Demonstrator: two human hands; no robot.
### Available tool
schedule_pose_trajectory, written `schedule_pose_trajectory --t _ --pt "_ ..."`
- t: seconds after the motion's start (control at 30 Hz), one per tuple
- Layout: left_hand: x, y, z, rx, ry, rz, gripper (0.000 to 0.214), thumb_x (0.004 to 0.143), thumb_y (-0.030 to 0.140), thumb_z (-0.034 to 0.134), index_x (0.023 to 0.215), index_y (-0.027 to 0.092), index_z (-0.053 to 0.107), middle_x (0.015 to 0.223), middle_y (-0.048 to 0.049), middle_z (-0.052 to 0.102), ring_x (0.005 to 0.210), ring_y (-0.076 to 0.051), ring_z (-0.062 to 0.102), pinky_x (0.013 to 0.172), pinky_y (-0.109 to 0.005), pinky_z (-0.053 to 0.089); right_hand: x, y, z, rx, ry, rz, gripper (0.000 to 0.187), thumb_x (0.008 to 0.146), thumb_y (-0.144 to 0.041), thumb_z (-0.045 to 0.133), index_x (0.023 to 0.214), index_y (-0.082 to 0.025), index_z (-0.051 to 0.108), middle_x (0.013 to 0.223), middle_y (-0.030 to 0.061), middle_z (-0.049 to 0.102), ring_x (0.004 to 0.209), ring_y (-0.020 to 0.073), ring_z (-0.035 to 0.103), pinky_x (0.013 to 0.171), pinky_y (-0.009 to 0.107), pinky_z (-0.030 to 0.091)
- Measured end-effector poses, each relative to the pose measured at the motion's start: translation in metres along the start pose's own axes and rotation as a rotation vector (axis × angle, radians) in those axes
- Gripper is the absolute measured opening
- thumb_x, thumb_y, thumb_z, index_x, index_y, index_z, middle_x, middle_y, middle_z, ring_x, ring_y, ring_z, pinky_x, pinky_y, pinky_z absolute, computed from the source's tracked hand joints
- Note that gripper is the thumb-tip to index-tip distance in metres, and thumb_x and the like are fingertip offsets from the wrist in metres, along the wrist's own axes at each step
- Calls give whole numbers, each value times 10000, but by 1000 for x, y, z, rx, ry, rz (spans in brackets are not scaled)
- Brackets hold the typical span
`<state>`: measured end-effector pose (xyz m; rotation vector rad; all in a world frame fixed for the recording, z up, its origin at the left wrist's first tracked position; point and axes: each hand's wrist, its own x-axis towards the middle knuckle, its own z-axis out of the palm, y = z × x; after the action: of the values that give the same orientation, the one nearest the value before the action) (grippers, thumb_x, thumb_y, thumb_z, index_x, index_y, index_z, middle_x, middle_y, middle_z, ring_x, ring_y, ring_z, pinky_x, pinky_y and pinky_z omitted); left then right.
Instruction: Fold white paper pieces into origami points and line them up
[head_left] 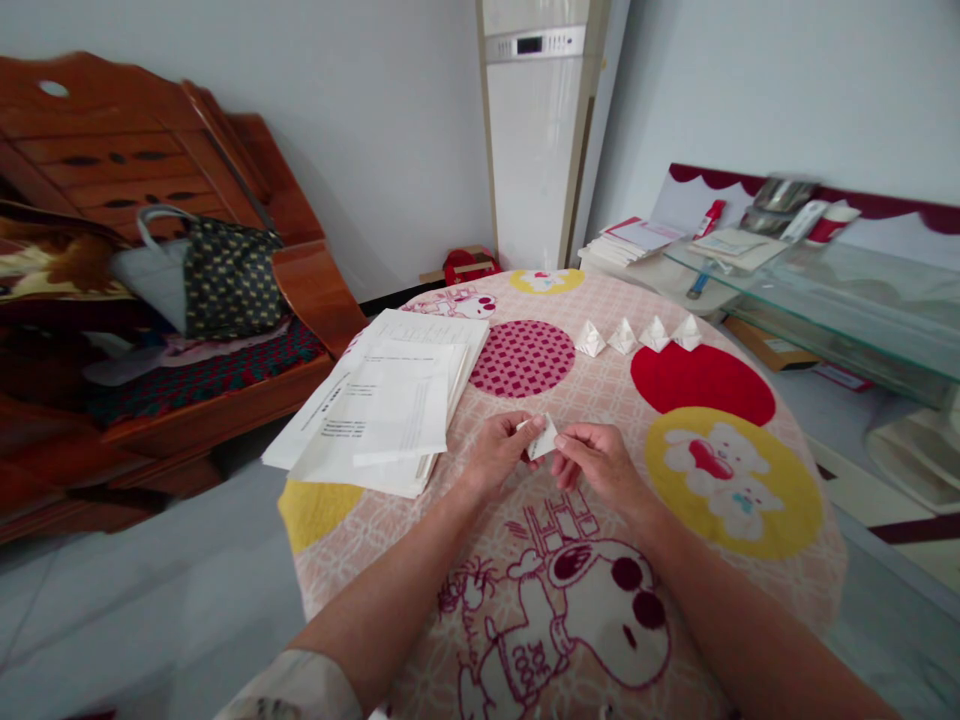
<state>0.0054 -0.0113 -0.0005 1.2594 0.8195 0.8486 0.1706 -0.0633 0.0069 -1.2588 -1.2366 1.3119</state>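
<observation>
Two bare forearms reach in from the bottom edge over a round table [750, 580] covered by a pink cloth printed with a cartoon dog, coloured circles and bears. Between the hands, just above the cloth near the table's middle, sits a small piece of white paper [542, 438], partly folded. The left hand [501, 452] pinches its left edge between thumb and fingertips; the right hand [600, 462] pinches the right edge, fingers curled in, so the two hands almost meet around the sheet.

Left of the hands, a loose stack of printed white sheets [390, 405] lies fanned out on the cloth, overhanging the table edge a little. Further back, well apart from the hands, four folded white paper shapes [638, 336] stand in a row between a checked maroon circle and a red one.

Beyond the table, a white standing air conditioner [534, 130] occupies the corner. A wooden bench [225, 160] at left carries a dark patterned bag [225, 275]. A glass-topped stand [847, 300] at right holds papers and small items.
</observation>
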Motion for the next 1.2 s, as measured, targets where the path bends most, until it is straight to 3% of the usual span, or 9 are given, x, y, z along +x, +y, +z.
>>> schedule_pose_trajectory --t 0.27,0.47,0.67,0.77,1.0,1.2 --pt "-4 6 -5 240 130 74 421 771 483 757 599 140 582 515 39 495 477 -64 408 477 -209 283 -1 3 1 -32 -109 40 321 838 -411 622 636 -164 651 556 26 663 432 125 609 427 221 467" --pt "-5 14 1 -16 20 64 434 664 468 860 845 120 675 689 -1 626 581 -104 539 543 -224 442 0 1 1 56 17 -32 328 839 -452 654 678 -167 663 606 27 675 460 134 621 431 233 479" --pt "-4 6 2 5 84 96 476 833 578 679 701 121 677 603 -11 592 535 -104 523 511 -226 443 -1 1 3 36 30 -62 335 863 -456 634 687 -173 672 616 27 680 481 134 627 459 239 495" --pt "-4 4 -2 81 120 116 505 846 579 663 618 129 647 536 -6 574 467 -91 490 462 -218 389 -1 1 5 14 6 -31 337 847 -463 637 673 -174 660 608 26 681 472 133 626 450 232 484" --pt "-6 9 -8 148 43 115 507 873 570 633 616 134 657 532 -12 589 464 -94 497 471 -223 372 -1 -1 5 -2 -88 -2 334 835 -439 637 645 -166 664 595 31 681 461 129 617 458 233 481" --pt "-4 8 -9 184 46 104 550 897 584 569 577 141 628 505 -7 549 458 -87 452 472 -231 329 -2 3 5 -8 -128 28 339 842 -424 636 624 -165 662 563 30 668 449 126 609 448 226 464"
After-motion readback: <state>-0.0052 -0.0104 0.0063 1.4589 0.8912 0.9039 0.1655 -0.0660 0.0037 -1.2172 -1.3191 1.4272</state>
